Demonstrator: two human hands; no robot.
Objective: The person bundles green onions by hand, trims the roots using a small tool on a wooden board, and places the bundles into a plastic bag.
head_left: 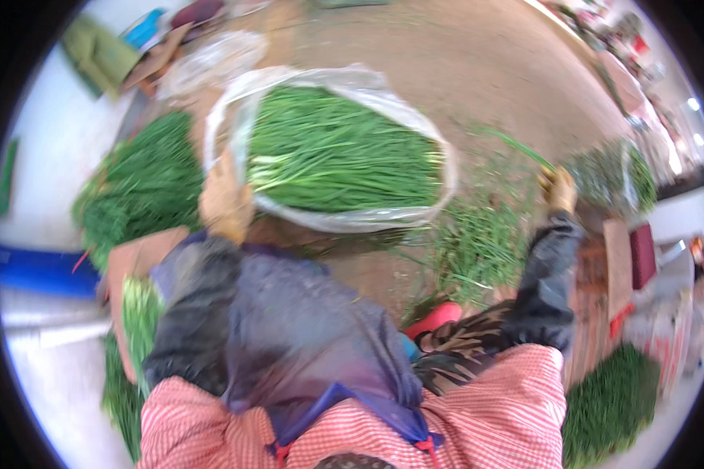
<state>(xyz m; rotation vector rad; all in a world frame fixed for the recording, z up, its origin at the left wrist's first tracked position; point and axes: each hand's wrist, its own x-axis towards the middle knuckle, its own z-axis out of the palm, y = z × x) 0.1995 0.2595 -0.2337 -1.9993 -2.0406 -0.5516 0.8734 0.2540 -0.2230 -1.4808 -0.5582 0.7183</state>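
A clear plastic bag [440, 193] stands open in front of me, packed with long green chive-like stalks [340, 152] laid lengthwise, pale ends showing on its left. My left hand [227, 202], in a tan glove, grips the near-left rim of the bag. Out to the right, my right hand [557, 187], gloved too, pinches a thin green stalk [522, 146] that points away to the upper left. Below that hand, loose stalks and trimmings [481, 243] lie scattered on the floor. Blur hides the fingertips of both hands.
Left of the bag is a heap of greens [144, 176], with a cardboard piece [123, 258] nearer me. A wrapped bundle [610, 176] lies at right, and another heap [610, 404] at lower right. Crumpled plastic [217, 61] lies beyond the bag. A pink shoe [437, 319] is by the trimmings.
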